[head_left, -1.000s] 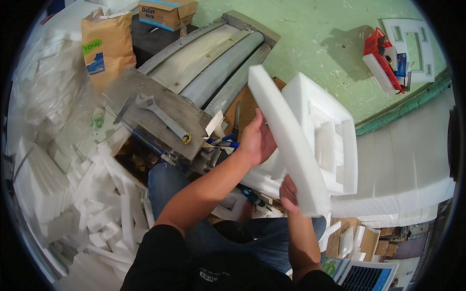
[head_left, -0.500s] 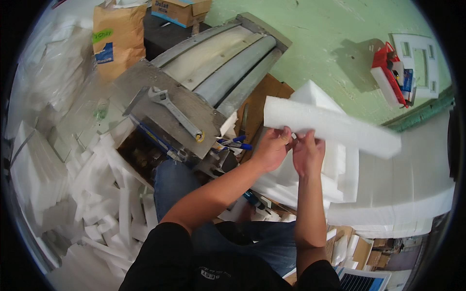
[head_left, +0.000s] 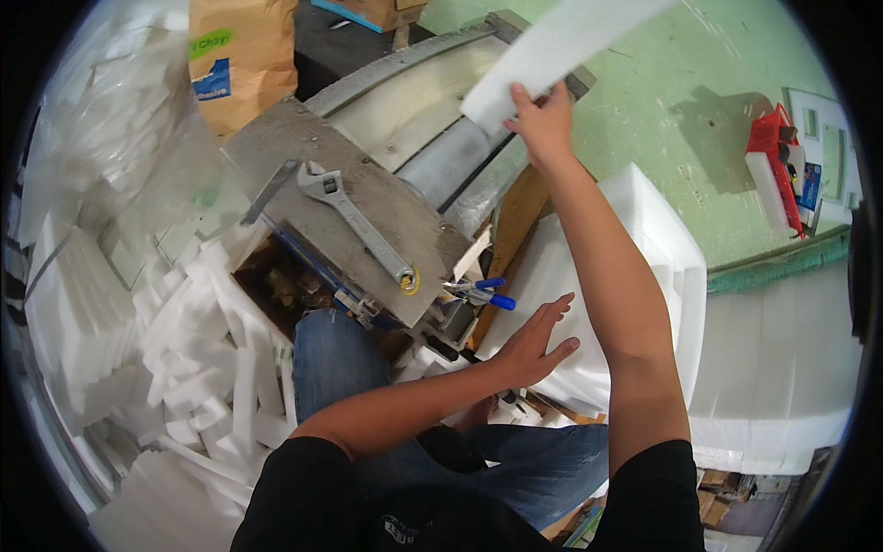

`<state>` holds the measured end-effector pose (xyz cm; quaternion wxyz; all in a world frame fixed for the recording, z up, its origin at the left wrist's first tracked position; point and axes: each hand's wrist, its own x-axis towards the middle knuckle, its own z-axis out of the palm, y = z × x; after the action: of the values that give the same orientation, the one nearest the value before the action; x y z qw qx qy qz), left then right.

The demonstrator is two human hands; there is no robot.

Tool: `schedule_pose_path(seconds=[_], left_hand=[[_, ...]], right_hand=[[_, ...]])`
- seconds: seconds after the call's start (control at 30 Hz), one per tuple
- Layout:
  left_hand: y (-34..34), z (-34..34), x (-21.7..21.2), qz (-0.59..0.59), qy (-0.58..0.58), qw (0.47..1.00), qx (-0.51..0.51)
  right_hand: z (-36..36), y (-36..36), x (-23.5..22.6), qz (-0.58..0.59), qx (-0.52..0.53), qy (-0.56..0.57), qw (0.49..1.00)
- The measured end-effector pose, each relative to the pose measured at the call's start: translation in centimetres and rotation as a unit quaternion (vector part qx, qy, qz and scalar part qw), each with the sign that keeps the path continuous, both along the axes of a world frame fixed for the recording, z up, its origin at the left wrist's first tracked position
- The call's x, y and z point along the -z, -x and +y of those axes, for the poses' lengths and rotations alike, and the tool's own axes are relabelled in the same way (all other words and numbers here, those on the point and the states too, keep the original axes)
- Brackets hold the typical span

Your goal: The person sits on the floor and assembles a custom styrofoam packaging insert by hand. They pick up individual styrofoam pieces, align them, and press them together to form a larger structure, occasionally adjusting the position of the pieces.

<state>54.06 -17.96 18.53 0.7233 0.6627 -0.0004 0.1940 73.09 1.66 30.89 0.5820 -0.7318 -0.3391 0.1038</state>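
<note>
A long white foam strip [head_left: 561,51] is pinched near its lower end between the thumb and fingers of my right hand [head_left: 544,124]. My right arm is stretched far out, and the strip reaches up past the top edge of the view. Beneath it lies a grey metal machine with a long roller [head_left: 451,156]; whether strip and roller touch, I cannot tell. My left hand [head_left: 538,345] holds nothing, its fingers stretched out and thumb apart. It is beside a stack of white foam blocks [head_left: 644,248], nearest the stack's left side.
An adjustable wrench [head_left: 354,221] lies on the machine's flat metal end. Blue-capped pens [head_left: 492,293] stand beside it. Loose foam pieces [head_left: 202,359] heap at left, near a paper sack [head_left: 244,74]. A red tool carrier [head_left: 777,170] sits on the green floor at right.
The foam strip has gone from both hands to my right hand alone, moving up and left over the machine. My left hand has let go and dropped back, fingers spread.
</note>
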Motion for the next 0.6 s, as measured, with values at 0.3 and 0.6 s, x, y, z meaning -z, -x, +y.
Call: schedule_pose_path(seconds=[0.3,0.6], left_hand=[[0.7,0.3,0.6,-0.03,-0.082,0.996,-0.036],[1.0,-1.4,-1.9,-0.167,-0.295,0.939,-0.061]], right_hand=[[-3.4,-2.1,0.3,0.02,-0.016,0.008,1.0],[2.7,1.4,-1.4,0.178,-0.123,-0.121,0.969]])
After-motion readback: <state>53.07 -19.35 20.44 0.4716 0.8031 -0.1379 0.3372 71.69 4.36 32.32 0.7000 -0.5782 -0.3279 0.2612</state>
